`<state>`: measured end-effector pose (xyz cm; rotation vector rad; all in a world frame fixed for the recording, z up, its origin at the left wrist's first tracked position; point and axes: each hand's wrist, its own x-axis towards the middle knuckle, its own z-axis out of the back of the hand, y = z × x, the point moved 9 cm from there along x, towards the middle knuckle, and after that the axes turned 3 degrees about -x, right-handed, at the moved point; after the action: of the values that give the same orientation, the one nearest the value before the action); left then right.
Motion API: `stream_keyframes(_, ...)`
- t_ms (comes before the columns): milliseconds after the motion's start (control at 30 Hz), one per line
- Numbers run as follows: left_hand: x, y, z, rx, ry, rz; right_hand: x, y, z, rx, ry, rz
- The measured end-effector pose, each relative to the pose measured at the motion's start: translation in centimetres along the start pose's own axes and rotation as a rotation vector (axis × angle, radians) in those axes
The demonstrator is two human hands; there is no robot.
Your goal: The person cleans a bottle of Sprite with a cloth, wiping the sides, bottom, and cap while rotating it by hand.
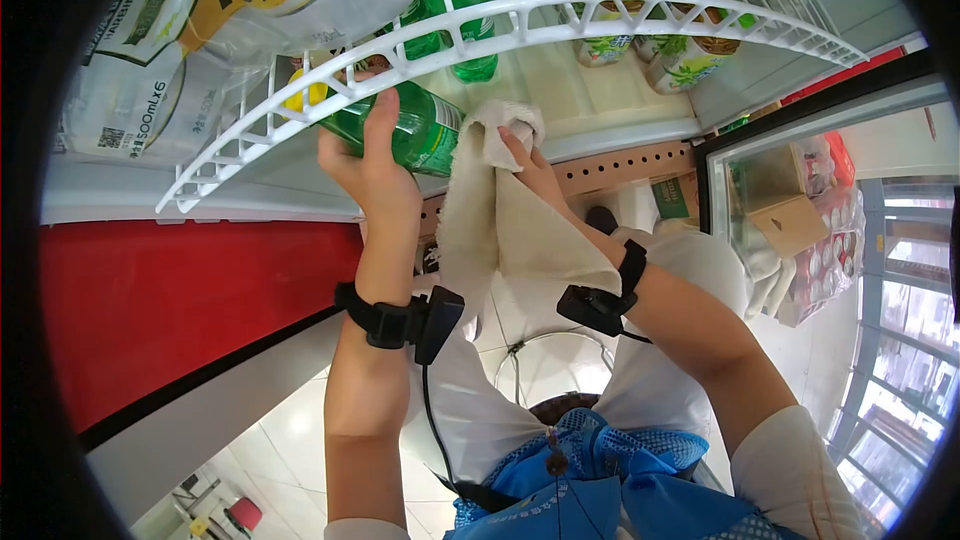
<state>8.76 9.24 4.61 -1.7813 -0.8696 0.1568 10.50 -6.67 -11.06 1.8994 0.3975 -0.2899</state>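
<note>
My left hand (378, 155) is wrapped round a green bottle (425, 130) with a yellow cap, tilted on its side below the white wire shelf (520, 20). In my right hand (535, 170) is a whitish cloth (490, 200), bunched at the top and hanging down in folds. The bunched part of the cloth is beside the bottle's base. Behind the shelf's curved front rail stand more green bottles (472, 15).
Wrapped multipacks (150, 60) fill the upper left of the shelf. Brown bottles with green caps (690, 60) are at the upper right. A glass door (715, 200) is at the right, near cartons and wrapped cans (830, 240). A red panel (190, 290) spans the left.
</note>
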Motion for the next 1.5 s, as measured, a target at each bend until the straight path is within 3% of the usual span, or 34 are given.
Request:
stream_keyframes(33, 0.0, 0.0, -0.1, -0.024, 0.008, 0.004, -0.2, 1.9, 0.3, -0.188, -0.052, 0.224)
stream_keyframes(167, 0.0, 0.8, 0.5, -0.095, -0.026, 0.096, 0.6, 3.2, 0.7, -0.167, 0.028, 0.18)
stream_keyframes(233, -0.4, 0.8, 0.4, -0.093, -0.03, 0.147, 1.3, 1.9, -0.7, -0.539, 0.322, 0.226)
stream_keyframes(400, -0.5, 0.0, -0.1, -0.091, 0.036, 0.09, 0.7, -3.6, -2.2, -0.391, 0.625, 0.163)
stream_keyframes(433, -0.5, 0.0, 0.0, -0.093, 0.028, 0.089, -0.4, -1.8, -2.8, -0.391, 0.625, 0.162)
stream_keyframes(500, -0.6, -0.3, -0.1, -0.04, 0.035, 0.075, -2.0, 0.6, -3.0, -0.209, 0.578, -0.032)
stream_keyframes(733, -1.5, -1.7, -2.1, 0.145, 0.208, -0.096, -1.6, 1.9, -2.1, -0.296, 0.266, -0.059)
stream_keyframes(933, -1.3, -1.4, -1.8, 0.209, 0.178, -0.082, -1.2, 1.9, -0.4, -0.358, 0.007, -0.081)
stream_keyframes(1000, -1.0, -0.9, -1.3, 0.147, 0.119, -0.005, -1.8, 6.4, -1.8, -0.689, 0.008, 0.472)
stream_keyframes(1133, -0.5, 1.5, 0.1, -0.11, -0.017, 0.212, -3.0, 7.8, -3.1, -0.504, 0.112, 0.535)
stream_keyframes(1200, -0.7, 1.7, -0.5, -0.127, 0.025, 0.237, -1.1, 5.4, -3.1, -0.274, 0.273, 0.133)
stream_keyframes(1233, -0.9, 1.9, -1.0, -0.145, 0.068, 0.263, -0.7, 5.6, -2.7, -0.276, 0.273, 0.133)
stream_keyframes(1300, -1.2, 2.1, -1.4, -0.168, 0.078, 0.259, -1.0, 2.7, -3.3, -0.129, 0.453, -0.244)
stream_keyframes(1433, -1.0, 2.0, -1.3, -0.16, 0.084, 0.223, -1.7, 0.5, -2.2, 0.036, 0.392, -0.474)
stream_keyframes(1500, -0.7, 1.4, -0.8, -0.111, 0.056, 0.188, -1.4, 0.3, -1.8, 0.042, 0.362, -0.431)
